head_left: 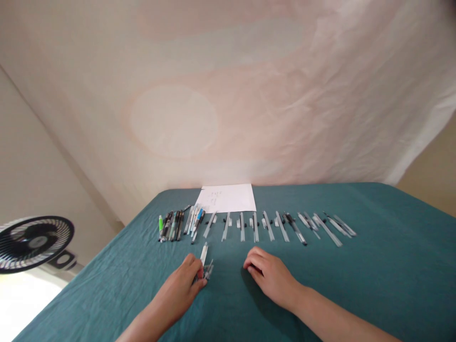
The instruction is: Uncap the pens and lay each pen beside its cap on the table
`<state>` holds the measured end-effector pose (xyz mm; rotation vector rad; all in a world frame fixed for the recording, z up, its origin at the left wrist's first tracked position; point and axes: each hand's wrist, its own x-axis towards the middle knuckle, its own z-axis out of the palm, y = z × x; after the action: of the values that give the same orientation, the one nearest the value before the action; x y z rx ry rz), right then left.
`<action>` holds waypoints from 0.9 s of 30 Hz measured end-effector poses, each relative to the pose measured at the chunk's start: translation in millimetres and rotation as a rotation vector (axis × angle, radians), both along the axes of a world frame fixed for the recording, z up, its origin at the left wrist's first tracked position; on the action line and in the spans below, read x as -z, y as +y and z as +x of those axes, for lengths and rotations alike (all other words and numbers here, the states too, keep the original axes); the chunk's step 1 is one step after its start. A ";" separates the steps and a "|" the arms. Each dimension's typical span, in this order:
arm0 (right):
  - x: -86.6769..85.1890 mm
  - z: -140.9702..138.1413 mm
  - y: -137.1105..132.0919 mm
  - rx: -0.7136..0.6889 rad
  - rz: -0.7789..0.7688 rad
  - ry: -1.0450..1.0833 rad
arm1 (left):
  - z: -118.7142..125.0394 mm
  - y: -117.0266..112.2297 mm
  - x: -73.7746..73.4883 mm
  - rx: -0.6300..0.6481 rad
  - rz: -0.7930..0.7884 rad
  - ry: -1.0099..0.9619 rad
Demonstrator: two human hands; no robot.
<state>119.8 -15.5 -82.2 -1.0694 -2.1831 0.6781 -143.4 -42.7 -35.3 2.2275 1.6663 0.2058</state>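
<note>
My left hand [188,278] is low over the near part of the cloth, its thumb and fingers closed around a white pen [204,254] whose end points away from me. Small clear and grey pen parts [209,271] show beside the fingertips; whether they are held or lie on the cloth I cannot tell. To the right, my right hand [268,274] is curled, fingertips drawn in toward the thumb, with nothing visible in it. Beyond both hands, several clear pen barrels with small caps [255,228] are laid out in a row.
Dark pens [174,225] and a green-topped pen [161,222] lie at the row's left, near white and blue pens [195,219]. More pen pieces [327,228] lie at the right. A paper sheet [228,198] rests behind on the green cloth [384,266]. A fan [35,243] stands left.
</note>
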 end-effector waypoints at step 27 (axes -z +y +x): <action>-0.9 -1.8 -1.0 -0.011 0.015 -0.031 | -59.0 186.3 -8.0 -0.530 0.063 0.322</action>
<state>118.0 -16.5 -81.3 -1.0677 -2.2190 0.6535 -202.5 143.6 -27.4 1.8861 2.4361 0.0252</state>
